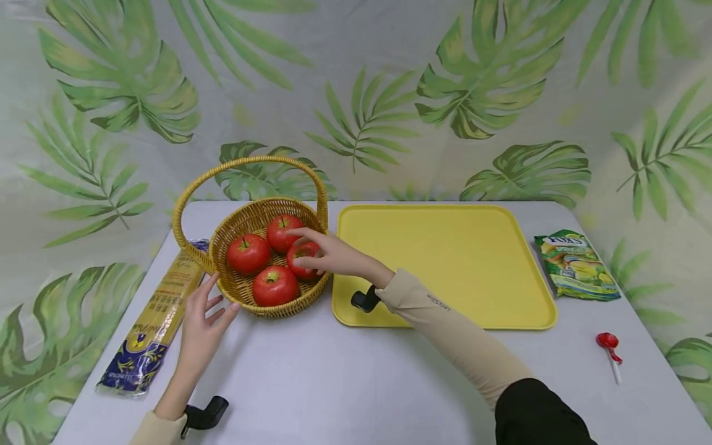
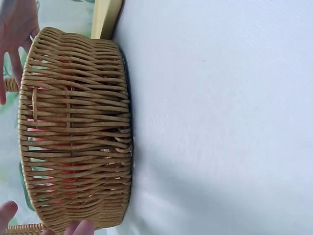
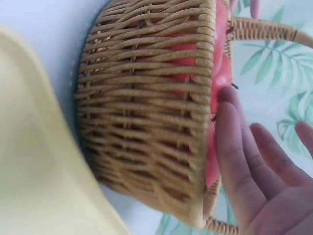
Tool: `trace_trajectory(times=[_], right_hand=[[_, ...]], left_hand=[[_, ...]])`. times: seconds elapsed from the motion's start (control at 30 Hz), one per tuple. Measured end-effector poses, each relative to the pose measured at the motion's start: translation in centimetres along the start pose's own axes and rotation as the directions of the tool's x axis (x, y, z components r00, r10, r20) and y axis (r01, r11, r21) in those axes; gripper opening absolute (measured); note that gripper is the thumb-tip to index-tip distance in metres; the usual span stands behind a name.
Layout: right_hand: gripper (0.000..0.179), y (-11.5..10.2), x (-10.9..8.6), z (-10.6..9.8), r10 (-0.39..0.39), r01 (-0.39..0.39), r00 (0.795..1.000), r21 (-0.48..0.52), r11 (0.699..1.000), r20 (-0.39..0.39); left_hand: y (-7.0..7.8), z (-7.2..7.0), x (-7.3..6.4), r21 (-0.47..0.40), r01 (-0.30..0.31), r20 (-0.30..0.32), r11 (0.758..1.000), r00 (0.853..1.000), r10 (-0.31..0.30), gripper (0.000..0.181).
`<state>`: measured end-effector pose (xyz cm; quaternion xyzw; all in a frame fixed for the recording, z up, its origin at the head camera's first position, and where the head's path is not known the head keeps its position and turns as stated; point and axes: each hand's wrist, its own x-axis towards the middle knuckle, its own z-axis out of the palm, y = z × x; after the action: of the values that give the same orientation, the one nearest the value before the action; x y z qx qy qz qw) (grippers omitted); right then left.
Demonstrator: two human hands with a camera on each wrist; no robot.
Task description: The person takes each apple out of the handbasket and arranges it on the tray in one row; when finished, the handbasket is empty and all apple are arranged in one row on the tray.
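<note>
On the white table, left of centre, my left hand spread its fingers at the basket's rim; my right hand opened wide over an apple.

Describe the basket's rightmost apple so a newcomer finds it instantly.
From the head camera, find the basket left of the yellow tray. It holds four red apples. This apple sits furthest right and is the one most covered by the right hand.

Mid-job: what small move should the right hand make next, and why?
I'd probably curl the right hand round the rightmost apple: thumb and fingers lie either side of it but look fairly straight, and the left hand is at the basket.
</note>
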<state>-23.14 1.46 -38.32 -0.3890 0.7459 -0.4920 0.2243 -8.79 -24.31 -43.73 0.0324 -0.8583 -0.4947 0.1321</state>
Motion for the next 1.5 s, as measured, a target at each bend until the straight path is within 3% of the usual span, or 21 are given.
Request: trace_trajectory(times=[0.17, 0.43, 0.57, 0.73, 0.93, 1.27, 1.5], right_hand=[[0.059, 0.1, 1.4, 1.0, 0.074, -0.073, 0.993, -0.012, 0.997, 0.090], [0.062, -0.1, 3.1, 2.3, 0.162, -0.157, 0.970, -0.042, 0.987, 0.180], [0.062, 0.0, 3.8, 3.0, 0.169, -0.132, 0.962, -0.179, 0.975, 0.212], [0.061, 0.3, 4.5, 3.9, 0.161, -0.059, 0.959, -0.391, 0.919, 0.235], [0.061, 0.2, 4.4, 5.0, 0.190, -0.083, 0.966, -0.488, 0.869, 0.174], [0.055, 0.8, 4.0, 4.9, 0.074, -0.034, 0.993, -0.393, 0.919, 0.088], [0.054, -0.2, 3.3, 3.6, 0.067, -0.069, 0.998, -0.233, 0.970, -0.015]], left_hand=[[-0.7, 0.1, 0.8, -0.018, 0.041, 0.099, 0.999, 0.994, -0.039, 0.073], [-1.3, 0.3, 2.3, -0.053, 0.068, 0.168, 0.996, 0.984, -0.058, 0.077], [-1.4, 0.2, 2.5, -0.050, 0.111, 0.207, 0.993, 0.973, -0.098, 0.078], [-1.5, 0.0, 2.6, -0.056, 0.163, 0.264, 0.985, 0.954, -0.143, 0.079], [-1.5, -0.1, 2.7, -0.069, 0.161, 0.279, 0.985, 0.951, -0.136, 0.079], [-1.4, -0.1, 2.8, -0.081, 0.154, 0.292, 0.985, 0.948, -0.124, 0.079], [-1.5, -0.2, 2.9, -0.082, 0.157, 0.293, 0.984, 0.948, -0.127, 0.080]])
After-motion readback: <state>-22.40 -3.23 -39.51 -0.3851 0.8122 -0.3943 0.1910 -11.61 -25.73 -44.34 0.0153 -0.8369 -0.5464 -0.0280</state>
